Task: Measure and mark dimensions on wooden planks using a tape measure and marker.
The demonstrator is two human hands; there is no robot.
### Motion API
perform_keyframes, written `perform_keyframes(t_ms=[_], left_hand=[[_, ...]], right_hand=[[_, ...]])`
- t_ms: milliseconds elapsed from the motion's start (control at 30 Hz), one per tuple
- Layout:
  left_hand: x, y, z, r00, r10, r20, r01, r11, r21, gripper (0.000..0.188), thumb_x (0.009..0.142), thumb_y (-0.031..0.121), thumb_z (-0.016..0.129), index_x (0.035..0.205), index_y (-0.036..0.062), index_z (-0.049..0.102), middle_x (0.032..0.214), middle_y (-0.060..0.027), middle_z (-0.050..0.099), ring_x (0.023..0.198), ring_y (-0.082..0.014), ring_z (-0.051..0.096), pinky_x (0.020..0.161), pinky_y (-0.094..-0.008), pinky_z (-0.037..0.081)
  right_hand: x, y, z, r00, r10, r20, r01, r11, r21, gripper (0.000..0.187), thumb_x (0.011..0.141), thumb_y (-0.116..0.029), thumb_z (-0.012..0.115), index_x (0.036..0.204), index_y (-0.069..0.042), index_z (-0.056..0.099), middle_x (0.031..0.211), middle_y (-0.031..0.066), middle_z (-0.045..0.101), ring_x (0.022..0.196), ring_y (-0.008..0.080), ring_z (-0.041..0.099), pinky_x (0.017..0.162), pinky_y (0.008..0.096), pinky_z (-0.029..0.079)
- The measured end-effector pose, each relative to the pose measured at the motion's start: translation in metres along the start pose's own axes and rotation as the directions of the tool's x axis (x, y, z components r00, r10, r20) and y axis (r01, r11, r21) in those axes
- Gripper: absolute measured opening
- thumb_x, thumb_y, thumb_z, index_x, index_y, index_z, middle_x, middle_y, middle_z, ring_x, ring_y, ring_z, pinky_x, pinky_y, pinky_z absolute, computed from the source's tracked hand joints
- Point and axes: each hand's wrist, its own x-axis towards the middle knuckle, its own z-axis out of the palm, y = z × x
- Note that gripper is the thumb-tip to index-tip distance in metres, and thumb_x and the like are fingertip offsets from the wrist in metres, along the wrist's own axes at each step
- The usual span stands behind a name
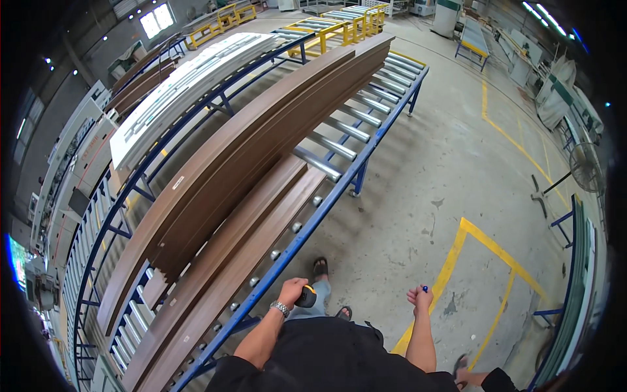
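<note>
My left hand [291, 293], with a metal watch on its wrist, is closed around a black and yellow tape measure [306, 296]. It is just right of the blue roller table's edge [282, 247]. Long brown boards [255, 235] lie on that table beside it, and a taller stack of brown boards [241, 134] rises behind them. Over the floor to the right, my right hand [420, 299] is closed on what looks like a blue pen [425, 289]; only its blue end shows.
White boards [189, 85] lie on another blue-framed table to the left. Steel rollers [346, 127] show past the brown stack. Yellow lines [450, 258] mark the floor. A standing fan [583, 168] is at the right. Another person's foot [461, 364] shows at the lower right.
</note>
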Motion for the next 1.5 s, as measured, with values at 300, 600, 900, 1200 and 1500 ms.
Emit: perform_keyframes(t_ms=[300,600,900,1200,1500], left_hand=[[0.168,0.033,0.038,0.969,-0.245,-0.031,0.221,0.917,-0.331,0.023,0.087,0.019,0.063,0.092,-0.0023,0.069,0.088,-0.0089,0.069,0.084,-0.0157,0.064,0.076,-0.0324,0.049],[0.316,0.124,0.009,0.909,-0.029,-0.416,0.067,0.995,0.077,0.048,0.072,0.042,0.077,0.088,-0.0027,0.07,0.085,-0.0218,0.071,0.084,-0.0311,0.07,0.077,-0.0399,0.052],[0.359,0.157,-0.006,0.76,-0.049,-0.648,0.265,0.934,0.24,0.061,0.064,0.049,0.082,0.092,-0.0019,0.065,0.092,-0.0217,0.069,0.09,-0.0345,0.067,0.082,-0.0416,0.052],[0.33,0.186,0.058,0.577,0.157,-0.802,0.459,0.75,0.477,0.05,0.078,0.035,0.067,0.112,-0.0004,0.06,0.114,-0.0266,0.058,0.108,-0.0428,0.055,0.093,-0.0504,0.046],[0.324,0.197,0.166,0.859,-0.195,-0.473,0.383,0.857,0.343,0.042,0.076,0.044,0.071,0.093,0.0045,0.074,0.091,-0.0198,0.071,0.091,-0.0324,0.069,0.084,-0.0401,0.052]], right_hand=[[0.022,0.039,0.012,0.957,0.131,-0.258,-0.188,0.96,-0.207,0.007,0.083,-0.001,0.059,0.088,-0.002,0.054,0.067,0.0083,0.057,0.05,0.0224,0.061,0.041,0.0371,0.051],[0.068,-0.063,0.082,0.961,0.211,-0.176,-0.253,0.932,-0.261,0.008,0.087,-0.003,0.056,0.095,-0.004,0.054,0.072,0.0102,0.062,0.05,0.0198,0.061,0.042,0.0315,0.05],[0.238,-0.191,0.2,0.972,0.222,0.075,-0.187,0.927,-0.325,0.024,0.088,-0.004,0.052,0.112,-0.005,0.048,0.077,0.0129,0.064,0.054,0.0218,0.063,0.042,0.0311,0.049],[0.395,-0.28,0.289,0.935,0.255,0.248,-0.161,0.925,-0.343,0.008,0.089,-0.003,0.051,0.094,-0.008,0.048,0.071,0.0136,0.061,0.051,0.0257,0.063,0.038,0.035,0.049],[0.461,-0.345,0.393,0.908,0.163,0.385,-0.01,0.928,-0.371,0.005,0.088,-0.005,0.053,0.092,-0.006,0.051,0.073,0.0122,0.063,0.055,0.0246,0.065,0.044,0.0352,0.053]])
